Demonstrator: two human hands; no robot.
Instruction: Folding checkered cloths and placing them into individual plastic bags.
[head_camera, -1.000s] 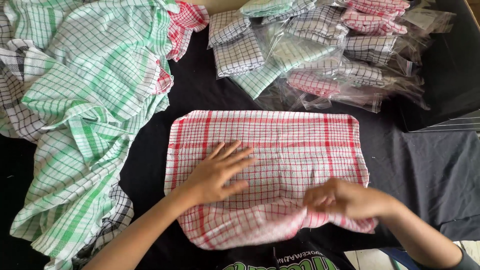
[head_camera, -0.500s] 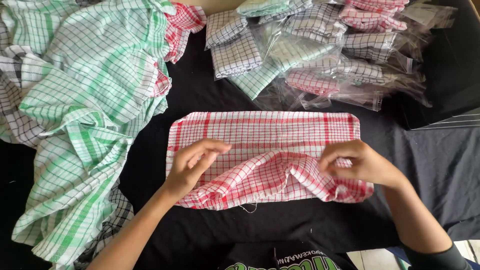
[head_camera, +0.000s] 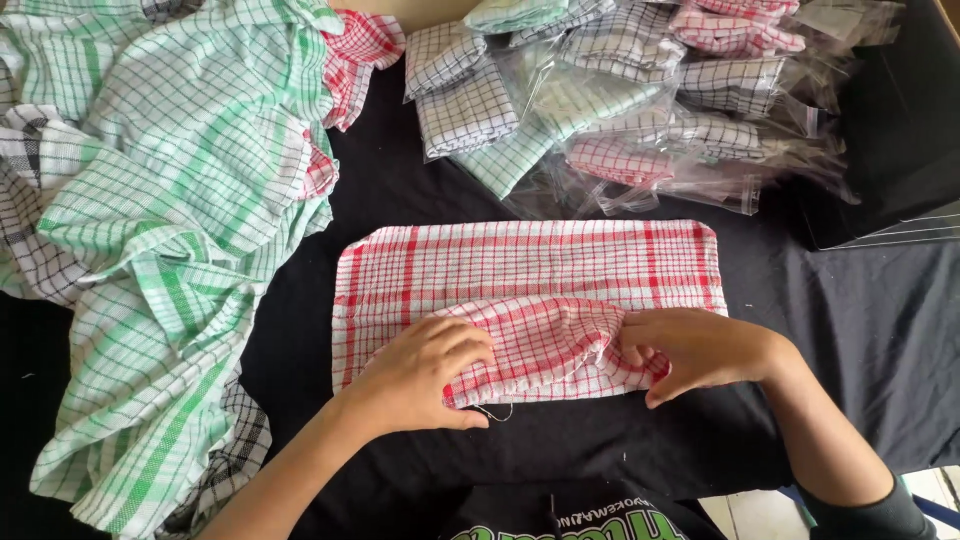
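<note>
Hands first: your left hand (head_camera: 425, 372) lies palm down on the near left part of a red-and-white checked tea towel (head_camera: 530, 265), fingers curled over its gathered near edge, and your right hand (head_camera: 690, 350) pinches the same bunched edge from the right, fingers closed on a fold of fabric. The towel sits in the middle of the bench (head_camera: 860, 330), which is draped in black cloth; its far half is flat and squared, while the near half is rumpled between your two hands, with a loose thread hanging at the hem. To your left, a large heap of green-and-white and black-and-white checked cloths (head_camera: 160, 230) spills across the bench, near the towel but not touching it. Beyond the towel, a cluster of folded checked cloths in clear plastic bags (head_camera: 640, 110) lies just past its far edge. For a clean fold, it looks best to draw both hands apart so the bunched edge pulls straight, line the near hem up with the red stripes running along the far side, and press outward from the centre to flatten the ripples before you let go of either corner.
</note>
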